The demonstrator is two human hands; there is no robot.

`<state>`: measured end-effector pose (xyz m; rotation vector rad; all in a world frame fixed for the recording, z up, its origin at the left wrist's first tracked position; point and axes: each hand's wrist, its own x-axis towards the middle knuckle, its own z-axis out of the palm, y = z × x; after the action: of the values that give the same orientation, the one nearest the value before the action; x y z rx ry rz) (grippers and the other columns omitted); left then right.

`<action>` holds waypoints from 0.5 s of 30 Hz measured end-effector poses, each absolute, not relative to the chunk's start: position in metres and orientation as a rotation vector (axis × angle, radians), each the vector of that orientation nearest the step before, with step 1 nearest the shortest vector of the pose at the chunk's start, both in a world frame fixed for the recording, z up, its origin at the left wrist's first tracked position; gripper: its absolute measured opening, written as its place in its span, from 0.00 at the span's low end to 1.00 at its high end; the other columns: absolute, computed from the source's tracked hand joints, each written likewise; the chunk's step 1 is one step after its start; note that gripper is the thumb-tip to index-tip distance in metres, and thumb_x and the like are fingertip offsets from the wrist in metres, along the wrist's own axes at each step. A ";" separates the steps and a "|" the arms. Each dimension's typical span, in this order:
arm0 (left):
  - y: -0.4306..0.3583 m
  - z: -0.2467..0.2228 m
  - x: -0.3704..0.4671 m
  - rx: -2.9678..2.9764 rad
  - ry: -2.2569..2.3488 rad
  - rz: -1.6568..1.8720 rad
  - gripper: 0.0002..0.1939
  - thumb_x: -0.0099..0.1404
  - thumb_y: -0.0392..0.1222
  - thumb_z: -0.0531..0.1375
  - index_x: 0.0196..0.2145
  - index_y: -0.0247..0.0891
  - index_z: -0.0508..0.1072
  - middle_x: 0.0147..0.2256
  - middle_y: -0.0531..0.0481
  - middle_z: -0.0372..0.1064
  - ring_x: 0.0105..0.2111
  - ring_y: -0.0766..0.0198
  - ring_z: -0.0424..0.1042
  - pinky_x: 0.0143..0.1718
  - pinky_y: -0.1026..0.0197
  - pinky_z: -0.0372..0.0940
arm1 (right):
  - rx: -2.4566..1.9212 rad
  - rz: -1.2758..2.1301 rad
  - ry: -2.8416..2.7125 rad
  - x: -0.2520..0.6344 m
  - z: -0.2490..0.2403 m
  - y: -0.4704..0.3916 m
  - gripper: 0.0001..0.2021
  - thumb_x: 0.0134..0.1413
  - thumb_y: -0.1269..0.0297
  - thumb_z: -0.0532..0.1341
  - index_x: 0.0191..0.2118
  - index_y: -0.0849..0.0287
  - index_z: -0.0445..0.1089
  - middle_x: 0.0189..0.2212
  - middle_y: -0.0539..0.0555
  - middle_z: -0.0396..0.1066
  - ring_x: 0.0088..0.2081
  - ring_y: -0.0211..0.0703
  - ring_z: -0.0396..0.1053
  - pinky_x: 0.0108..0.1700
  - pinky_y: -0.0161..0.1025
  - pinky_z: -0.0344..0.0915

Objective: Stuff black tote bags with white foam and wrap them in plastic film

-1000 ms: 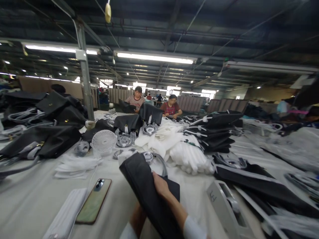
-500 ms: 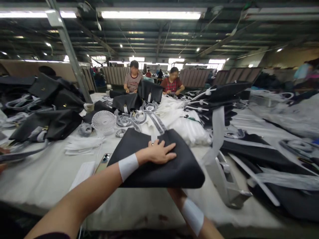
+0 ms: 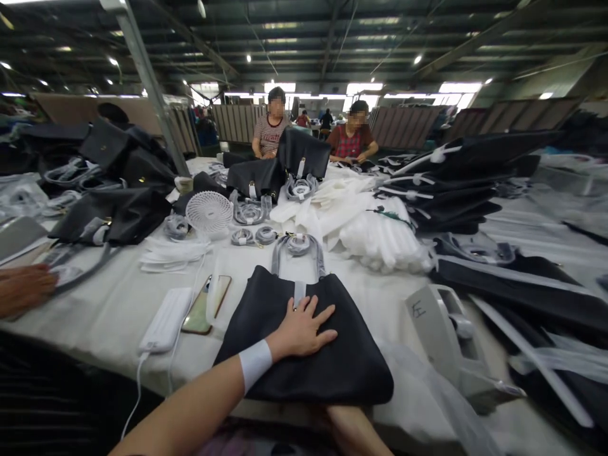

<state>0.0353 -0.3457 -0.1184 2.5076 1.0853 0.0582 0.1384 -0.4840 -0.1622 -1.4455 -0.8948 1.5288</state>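
Observation:
A black handbag (image 3: 304, 373) lies in front of me near the table edge. Its plastic-wrapped handles (image 3: 319, 254) stretch out flat beyond its top, and a whitish strip (image 3: 300, 291) covers its clasp. My left hand (image 3: 304, 326) rests palm down on the bag's front with the fingers spread. Beneath the bag's lower edge is my right hand (image 3: 341, 415); only its wrist side shows, and the fingers are hidden under the bag. Both wrists are at the bag, the left one bearing a white band.
Left of the bag lie a phone (image 3: 209, 307) and a white power bank (image 3: 166, 320) with a cable. A white fan (image 3: 209, 212) stands behind. At right are a grey dispenser (image 3: 451, 335) and stacked black bags (image 3: 441, 190). Another person's hand (image 3: 28, 288) works at far left.
The bag's handles have gone from bunched up to laid out flat beyond it. My left hand stays flat on the front. The view has tilted down, and another person's hand shows more at left.

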 end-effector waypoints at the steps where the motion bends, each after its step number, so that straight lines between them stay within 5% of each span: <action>1: -0.351 -0.123 0.036 2.547 1.102 0.109 0.35 0.67 0.69 0.38 0.67 0.55 0.45 0.67 0.37 0.44 0.65 0.37 0.44 0.58 0.26 0.41 | -1.458 1.695 -0.852 0.144 -0.164 -0.495 0.23 0.55 0.43 0.60 0.42 0.61 0.73 0.37 0.58 0.76 0.35 0.44 0.73 0.38 0.41 0.69; 4: -0.365 -0.131 0.036 2.650 1.139 0.236 0.34 0.67 0.67 0.40 0.66 0.55 0.48 0.66 0.36 0.46 0.65 0.39 0.46 0.59 0.27 0.42 | -1.436 2.108 -0.912 0.162 -0.154 -0.524 0.29 0.47 0.36 0.62 0.30 0.64 0.75 0.25 0.57 0.75 0.26 0.40 0.71 0.29 0.35 0.64; 7: -0.371 -0.133 0.036 2.707 1.154 0.274 0.33 0.68 0.66 0.42 0.66 0.55 0.49 0.65 0.37 0.48 0.65 0.40 0.48 0.58 0.27 0.44 | -1.400 1.990 -1.107 0.175 -0.122 -0.524 0.30 0.49 0.36 0.59 0.28 0.65 0.75 0.23 0.57 0.74 0.23 0.40 0.70 0.28 0.35 0.64; 11: -0.370 -0.134 0.035 2.745 1.141 0.272 0.32 0.69 0.63 0.44 0.66 0.53 0.49 0.65 0.37 0.50 0.64 0.40 0.49 0.58 0.27 0.46 | -1.528 1.133 -1.408 0.183 -0.092 -0.480 0.25 0.61 0.45 0.51 0.46 0.61 0.73 0.41 0.61 0.76 0.40 0.48 0.75 0.42 0.43 0.70; 15: -0.369 -0.137 0.032 2.770 1.123 0.277 0.32 0.67 0.56 0.50 0.65 0.46 0.52 0.66 0.36 0.47 0.65 0.39 0.47 0.59 0.27 0.44 | -1.599 0.161 -2.043 0.187 -0.115 -0.440 0.21 0.65 0.59 0.47 0.57 0.59 0.66 0.58 0.61 0.65 0.60 0.55 0.60 0.62 0.59 0.50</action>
<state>0.0317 -0.3693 -0.1369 2.7701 1.1230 0.2766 0.1871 -0.4402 -0.1151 -1.5990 -2.0429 0.1608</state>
